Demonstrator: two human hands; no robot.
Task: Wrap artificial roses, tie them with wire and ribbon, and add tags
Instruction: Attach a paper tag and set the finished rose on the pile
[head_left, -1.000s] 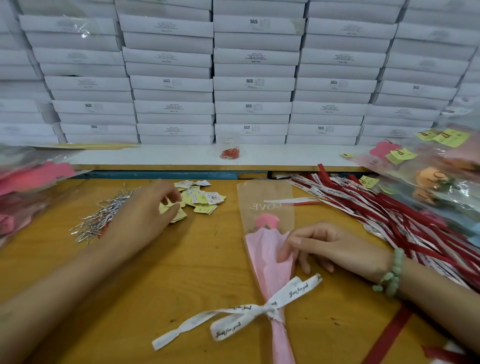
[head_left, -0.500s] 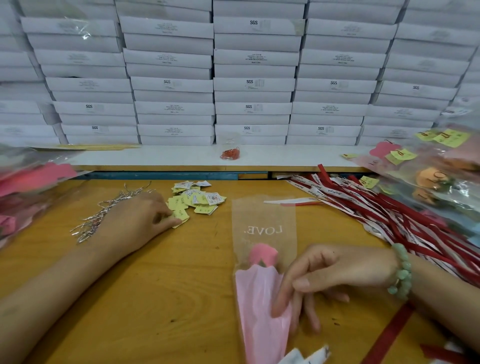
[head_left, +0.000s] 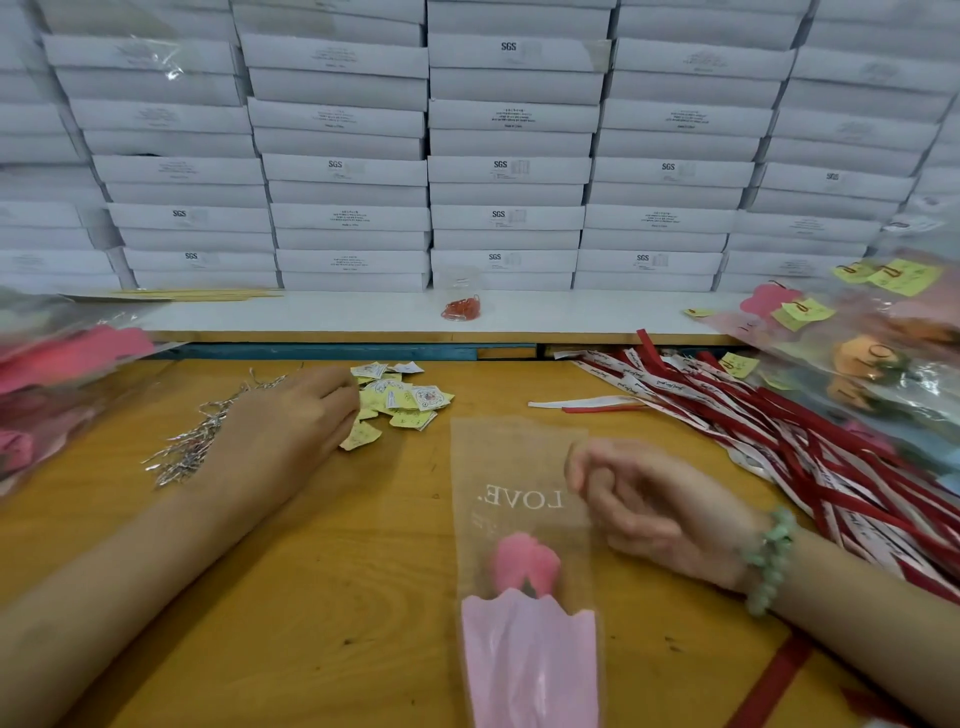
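Observation:
A pink artificial rose (head_left: 525, 565) wrapped in pink paper (head_left: 530, 660) lies on the wooden table (head_left: 332, 597) inside a clear sleeve printed "LOVE" (head_left: 519, 467), bloom pointing away from me. My right hand (head_left: 654, 512), wearing a green bead bracelet, has curled fingers pinching the sleeve's right edge. My left hand (head_left: 296, 421) rests at the near-left edge of a pile of yellow tags (head_left: 405, 397), fingers curled down onto it; its fingertips are hidden. Silver wire ties (head_left: 192, 447) lie just left of that hand. Red and white ribbons (head_left: 769, 421) spread out at right.
Stacked white boxes (head_left: 509, 171) form a wall behind a white shelf (head_left: 571, 312) with a small bag of red clips (head_left: 461, 306). Finished wrapped roses with tags pile up at far right (head_left: 878, 353), and pink wrapped flowers at far left (head_left: 57, 364).
The wrapped rose has slid toward me, and its tied ribbon bow has left the view. My right hand moved from the pink paper up to the sleeve's edge. My left hand stayed at the tags.

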